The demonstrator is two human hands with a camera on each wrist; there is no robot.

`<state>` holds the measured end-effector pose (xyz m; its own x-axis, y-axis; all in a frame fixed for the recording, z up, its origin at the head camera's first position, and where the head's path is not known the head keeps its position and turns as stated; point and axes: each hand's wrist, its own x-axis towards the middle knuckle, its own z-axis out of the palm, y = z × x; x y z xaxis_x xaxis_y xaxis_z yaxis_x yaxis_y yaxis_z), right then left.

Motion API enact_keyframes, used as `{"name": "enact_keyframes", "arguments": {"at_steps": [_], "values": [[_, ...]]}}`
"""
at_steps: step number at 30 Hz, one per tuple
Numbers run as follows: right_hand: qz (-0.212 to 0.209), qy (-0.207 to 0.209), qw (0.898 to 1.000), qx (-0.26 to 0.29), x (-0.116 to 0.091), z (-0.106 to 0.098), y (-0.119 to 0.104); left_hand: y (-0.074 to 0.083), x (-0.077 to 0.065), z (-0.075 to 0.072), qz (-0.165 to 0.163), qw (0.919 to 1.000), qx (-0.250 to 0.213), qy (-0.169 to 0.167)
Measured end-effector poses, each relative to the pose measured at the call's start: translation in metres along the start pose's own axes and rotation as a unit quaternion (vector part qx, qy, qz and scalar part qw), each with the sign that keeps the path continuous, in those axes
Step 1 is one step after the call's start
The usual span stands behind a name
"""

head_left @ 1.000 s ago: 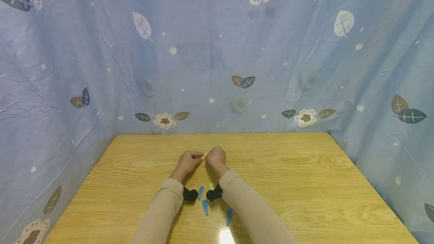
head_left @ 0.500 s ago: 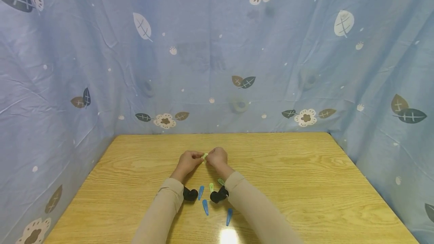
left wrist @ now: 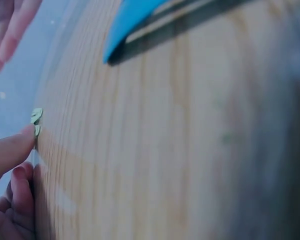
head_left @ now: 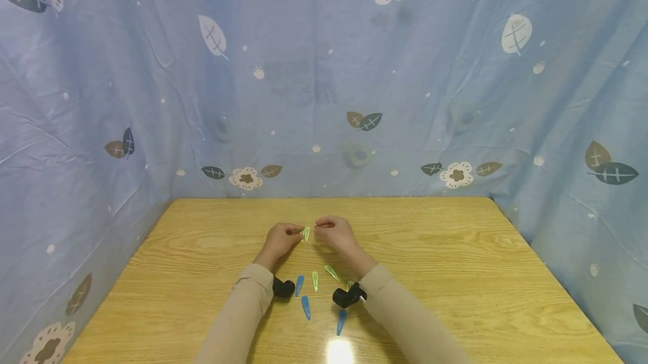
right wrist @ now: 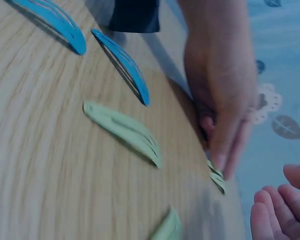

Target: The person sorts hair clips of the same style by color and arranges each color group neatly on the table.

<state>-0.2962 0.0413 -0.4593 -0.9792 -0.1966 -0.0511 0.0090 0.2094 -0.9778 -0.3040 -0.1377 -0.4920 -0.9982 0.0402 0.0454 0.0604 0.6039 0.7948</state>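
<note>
At the middle of the table, my left hand [head_left: 279, 240] pinches pale green snap hair clips [head_left: 306, 234] between thumb and fingertips. Two clip ends seem to overlap there, seen also in the right wrist view, where the left fingers cover part of the green hair clips [right wrist: 217, 181]. My right hand [head_left: 338, 233] hovers just to the right of them, fingers loosely extended and apart from the clips. In the right wrist view the right hand's fingers [right wrist: 275, 212] hold nothing visible.
Nearer the body lie loose green clips [head_left: 315, 281], one partly behind the right wrist camera [head_left: 349, 295]. Several blue clips [head_left: 306, 308] lie among and below them. The wooden table [head_left: 455, 274] is bordered by a patterned blue curtain [head_left: 304, 99].
The right hand has come off the green clips and moved right, its fingers loosening. The left hand stays put with its pinch. More loose green clips show below the right arm.
</note>
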Motion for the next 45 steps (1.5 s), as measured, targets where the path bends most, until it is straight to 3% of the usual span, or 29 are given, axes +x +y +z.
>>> {"name": "enact_keyframes", "arguments": {"at_steps": [5, 14, 20, 29, 35, 45], "values": [[0.004, -0.021, 1.0, 0.017, -0.015, -0.022, -0.006, 0.002, -0.002, 0.0, -0.002, 1.0, 0.0, 0.0], [-0.012, -0.028, 0.999, -0.017, -0.025, -0.051, 0.02, 0.001, -0.001, 0.001, -0.011, 0.9999, -0.008, -0.005], [-0.021, -0.036, 0.999, -0.006, -0.035, -0.063, 0.033, -0.001, -0.002, 0.003, -0.012, 0.9999, -0.006, -0.003], [-0.031, -0.047, 0.998, 0.018, -0.039, -0.071, 0.049, 0.001, -0.003, 0.001, -0.012, 0.9998, -0.014, -0.005], [-0.058, -0.043, 0.997, -0.02, -0.038, -0.071, 0.057, -0.001, -0.001, 0.0, -0.004, 1.0, -0.002, -0.002], [-0.096, -0.06, 0.99, -0.084, -0.039, -0.071, 0.066, 0.0, -0.001, 0.001, -0.02, 0.9997, -0.016, -0.005]]}}
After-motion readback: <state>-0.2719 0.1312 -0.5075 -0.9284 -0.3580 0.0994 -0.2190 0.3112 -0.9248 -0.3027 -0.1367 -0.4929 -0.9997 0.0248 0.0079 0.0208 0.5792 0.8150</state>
